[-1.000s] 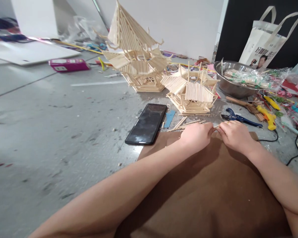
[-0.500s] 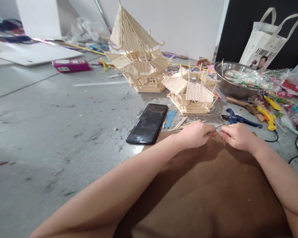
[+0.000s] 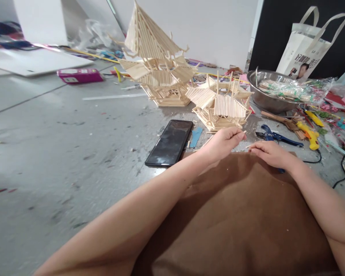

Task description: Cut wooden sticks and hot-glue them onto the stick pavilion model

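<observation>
**Two hands working sticks over a brown lap cloth**

The person is sitting on the floor (image 3: 60,145) with a brown cloth (image 3: 241,222) spread in front of them. The left hand (image 3: 222,142) is lifting off the cloth's far edge, its grip pinching a short stick (image 3: 242,132) between thumb and fingertips. The right hand (image 3: 268,153) is lying low at its 3 o'clock, fingers drawn together on the end of a thin stick (image 3: 249,145) that is poking out toward the left hand.

At 12 o'clock from the hands, a small stick pavilion (image 3: 221,109) is standing, with a taller stick pagoda (image 3: 155,65) at 11 o'clock behind it. A phone (image 3: 169,142) is lying at 9 o'clock, and blue pliers (image 3: 276,138) just beyond the right hand. A steel bowl (image 3: 264,101) is sitting at 1 o'clock.
</observation>
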Motion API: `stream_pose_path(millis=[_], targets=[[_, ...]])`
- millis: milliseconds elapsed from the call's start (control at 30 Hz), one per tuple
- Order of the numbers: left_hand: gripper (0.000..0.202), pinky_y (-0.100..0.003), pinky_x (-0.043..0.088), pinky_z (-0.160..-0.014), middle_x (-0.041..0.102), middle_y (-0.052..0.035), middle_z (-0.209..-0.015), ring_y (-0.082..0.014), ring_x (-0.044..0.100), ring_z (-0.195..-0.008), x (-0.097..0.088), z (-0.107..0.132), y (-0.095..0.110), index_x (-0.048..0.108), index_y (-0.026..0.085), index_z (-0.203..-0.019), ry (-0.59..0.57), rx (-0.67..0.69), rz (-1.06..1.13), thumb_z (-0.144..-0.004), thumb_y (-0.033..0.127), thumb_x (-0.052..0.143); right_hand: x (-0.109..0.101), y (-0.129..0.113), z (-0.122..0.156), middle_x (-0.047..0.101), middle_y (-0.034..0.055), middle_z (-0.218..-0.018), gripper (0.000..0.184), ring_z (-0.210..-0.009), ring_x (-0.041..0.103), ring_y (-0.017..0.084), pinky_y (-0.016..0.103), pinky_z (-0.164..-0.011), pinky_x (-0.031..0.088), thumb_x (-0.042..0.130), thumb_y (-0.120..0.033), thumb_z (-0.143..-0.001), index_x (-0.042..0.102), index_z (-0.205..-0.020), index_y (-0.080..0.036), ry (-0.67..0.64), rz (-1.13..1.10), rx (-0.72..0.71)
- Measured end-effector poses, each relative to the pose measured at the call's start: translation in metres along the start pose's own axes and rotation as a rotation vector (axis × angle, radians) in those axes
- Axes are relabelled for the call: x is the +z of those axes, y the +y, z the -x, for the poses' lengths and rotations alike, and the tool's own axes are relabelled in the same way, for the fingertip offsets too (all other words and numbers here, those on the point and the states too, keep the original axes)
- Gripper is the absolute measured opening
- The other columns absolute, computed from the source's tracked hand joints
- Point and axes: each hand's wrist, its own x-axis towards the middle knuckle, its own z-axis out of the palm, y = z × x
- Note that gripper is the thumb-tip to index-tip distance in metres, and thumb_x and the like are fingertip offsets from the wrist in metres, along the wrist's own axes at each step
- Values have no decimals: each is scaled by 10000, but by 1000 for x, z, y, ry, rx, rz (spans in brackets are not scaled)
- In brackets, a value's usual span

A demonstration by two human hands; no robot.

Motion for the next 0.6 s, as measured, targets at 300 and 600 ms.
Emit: stream_pose_path(millis=[300,600], targets=[[300,-194,302,-490,385,51,-516,-66,352,-488,10,-2,-10,594,138,-839,14,-2,-83,-823,341,374,9,1,-1,667,42,-957,234,-862,604,156,289,-780,420,455,-286,-810,628,-939,-196,-39,-92,-27],[263,-209,305,-515,397,48,-525,-75,350,-503,13,0,-5,552,142,-733,6,-101,-136,-817,330,389,10,-2,-2,635,42,-841,198,-697,558,129,275,-647,424,535,-355,-749,589,-807,-174,231,-345,125]])
